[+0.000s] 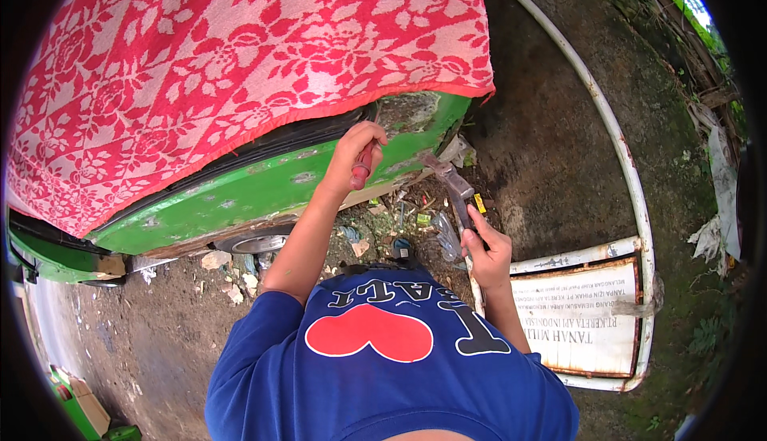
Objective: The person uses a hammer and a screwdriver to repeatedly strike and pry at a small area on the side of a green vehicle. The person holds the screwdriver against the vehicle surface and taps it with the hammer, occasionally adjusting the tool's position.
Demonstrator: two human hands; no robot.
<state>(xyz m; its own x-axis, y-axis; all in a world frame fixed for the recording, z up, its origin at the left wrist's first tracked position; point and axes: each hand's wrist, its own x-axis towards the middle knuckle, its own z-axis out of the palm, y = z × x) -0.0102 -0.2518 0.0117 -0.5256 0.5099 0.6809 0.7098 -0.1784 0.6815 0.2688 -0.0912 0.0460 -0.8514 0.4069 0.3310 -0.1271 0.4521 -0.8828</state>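
Observation:
My left hand (357, 156) is closed round a tool with a red handle (362, 171), held close to the green vehicle's side. Its working end is hidden, so I cannot tell its exact kind. In my right hand (488, 251) is a hammer (457, 189), gripped by the handle, its worn metal head up near the lower corner of the bodywork. The hammer head and the red handle are apart. Bare, scraped patches mark the green panel (264, 189), and a larger grey patch (407, 111) shows at its right end.
A red and pale floral cloth (264, 49) drapes over the vehicle. Rubble and litter (423, 219) lie on the dirt below it, by a wheel (260, 244). To the right stand a bent white pipe frame (615, 133) and a rusty-edged white sign (587, 313).

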